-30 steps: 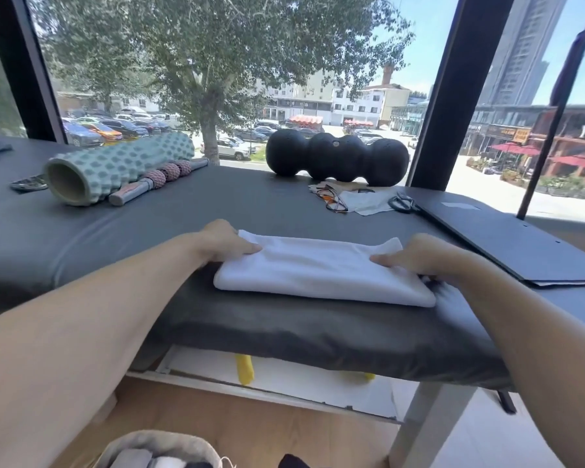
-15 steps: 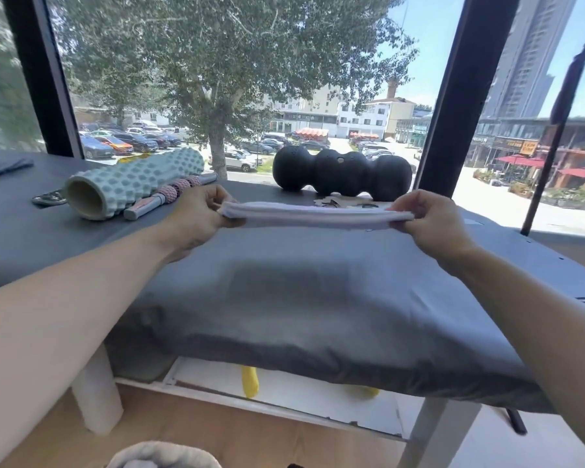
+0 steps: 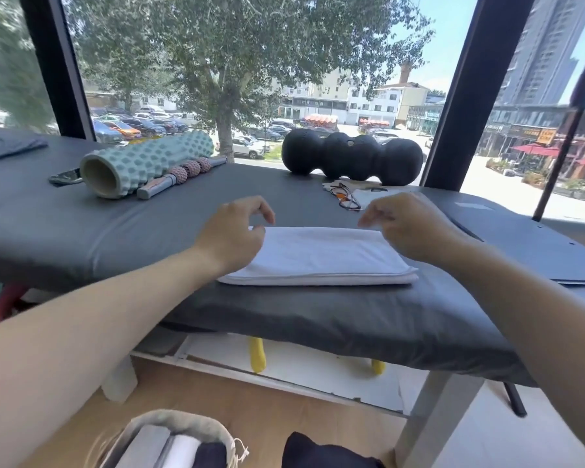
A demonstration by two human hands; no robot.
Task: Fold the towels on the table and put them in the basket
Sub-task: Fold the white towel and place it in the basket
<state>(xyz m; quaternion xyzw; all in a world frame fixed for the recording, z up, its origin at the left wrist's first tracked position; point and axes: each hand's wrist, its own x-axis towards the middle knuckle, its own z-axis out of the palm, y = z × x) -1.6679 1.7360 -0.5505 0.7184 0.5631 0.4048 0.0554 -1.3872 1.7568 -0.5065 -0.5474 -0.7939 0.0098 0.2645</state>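
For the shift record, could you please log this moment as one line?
folded white cloth towel: flat on table | left hand: open | right hand: open | grey fabric basket: on floor

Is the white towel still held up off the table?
No, the folded white towel lies flat on the grey table, with both hands loose above its far corners.

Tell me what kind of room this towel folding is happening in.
Probably a massage or physiotherapy room, upstairs over a street. The white towel lies on a padded treatment table, with a teal foam roller and a black peanut-shaped roller by the window.
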